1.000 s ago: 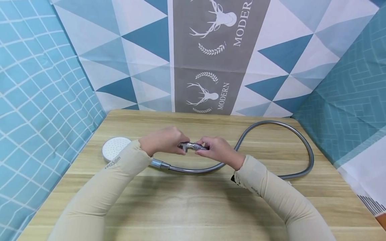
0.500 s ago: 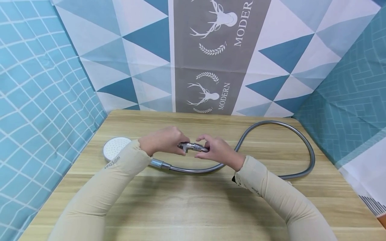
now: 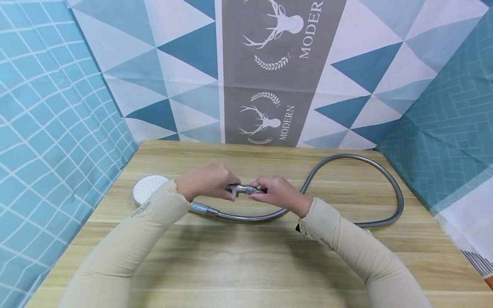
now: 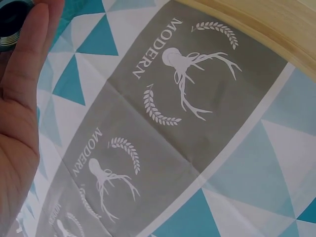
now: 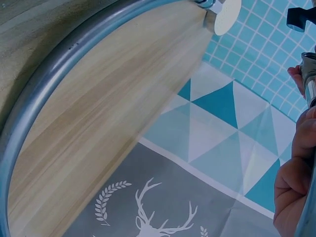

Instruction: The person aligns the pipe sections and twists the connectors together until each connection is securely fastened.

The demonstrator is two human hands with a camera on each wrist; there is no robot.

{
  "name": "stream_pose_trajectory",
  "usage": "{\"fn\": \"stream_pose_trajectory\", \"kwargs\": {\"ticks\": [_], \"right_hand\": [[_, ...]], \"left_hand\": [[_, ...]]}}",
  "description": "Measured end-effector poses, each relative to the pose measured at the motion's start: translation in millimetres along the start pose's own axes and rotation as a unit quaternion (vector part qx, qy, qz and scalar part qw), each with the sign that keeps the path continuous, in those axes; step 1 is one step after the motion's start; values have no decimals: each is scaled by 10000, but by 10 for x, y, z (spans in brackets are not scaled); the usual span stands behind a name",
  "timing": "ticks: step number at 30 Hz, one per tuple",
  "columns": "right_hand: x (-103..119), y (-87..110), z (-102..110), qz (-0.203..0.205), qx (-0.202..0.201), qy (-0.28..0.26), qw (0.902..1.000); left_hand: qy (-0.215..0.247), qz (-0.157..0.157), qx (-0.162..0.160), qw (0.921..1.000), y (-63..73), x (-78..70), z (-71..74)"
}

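Note:
Over the middle of the table, my left hand (image 3: pixel 209 179) grips a small chrome valve fitting (image 3: pixel 236 189), mostly covered by the fingers. The end nut (image 3: pixel 251 189) of a grey metal shower hose (image 3: pixel 348 156) meets the fitting in line, and my right hand (image 3: pixel 280 193) pinches it between thumb and fingers. In the right wrist view, the fitting (image 5: pixel 309 61) shows above the curled fingers (image 5: pixel 294 182). Only part of the left hand (image 4: pixel 19 113) enters the left wrist view, with a dark round opening (image 4: pixel 11 19) at its fingertips. A white-faced shower head (image 3: pixel 148 187) lies at left.
The hose runs from the shower head's handle (image 3: pixel 200 208) beneath my hands and loops wide to the right on the wooden table (image 3: pixel 239 265). Patterned sheets (image 3: pixel 265 77) stand behind the table, with blue tiled-print sheets (image 3: pixel 46 128) along the sides.
Half a second ago my right fingers were spread away from the nut; now they close on it again. My left hand and the fitting have shifted very slightly left and down.

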State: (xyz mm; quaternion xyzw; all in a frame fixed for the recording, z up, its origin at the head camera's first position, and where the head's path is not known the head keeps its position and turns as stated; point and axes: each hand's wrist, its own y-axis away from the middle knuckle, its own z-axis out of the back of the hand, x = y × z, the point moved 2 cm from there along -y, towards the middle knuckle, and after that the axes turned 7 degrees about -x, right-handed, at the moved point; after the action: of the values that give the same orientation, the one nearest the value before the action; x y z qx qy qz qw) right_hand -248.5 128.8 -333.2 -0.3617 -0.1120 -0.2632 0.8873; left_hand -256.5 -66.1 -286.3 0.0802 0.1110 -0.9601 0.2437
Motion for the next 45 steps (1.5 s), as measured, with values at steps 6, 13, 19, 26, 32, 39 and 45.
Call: {"fn": "stream_pose_trajectory", "kwargs": {"ticks": [6,13,19,26,32,39,45], "right_hand": [[-8,17,-10,64,-34,-16,10000],[-8,41,-23,-82,59,-60,9999],[-3,41,-15,-108,103,-5,9999],[-14,39,-9,-84,146,-78,9998],[-10,40,-3,-125,217,-40,9997],[-10,42,2,-225,303,-52,9993],[-10,37,-3,-305,373,-110,9988]], "left_hand": [[-41,138,132,9998,3,-27,-4],[-127,151,237,9995,-4,-48,4],[-244,121,258,9993,-8,-59,6],[-311,79,228,9992,-14,-65,3],[-309,79,225,9992,-9,-74,1],[-316,97,176,9993,-9,-73,-15],[-344,74,168,9992,-8,-71,-19]]}}
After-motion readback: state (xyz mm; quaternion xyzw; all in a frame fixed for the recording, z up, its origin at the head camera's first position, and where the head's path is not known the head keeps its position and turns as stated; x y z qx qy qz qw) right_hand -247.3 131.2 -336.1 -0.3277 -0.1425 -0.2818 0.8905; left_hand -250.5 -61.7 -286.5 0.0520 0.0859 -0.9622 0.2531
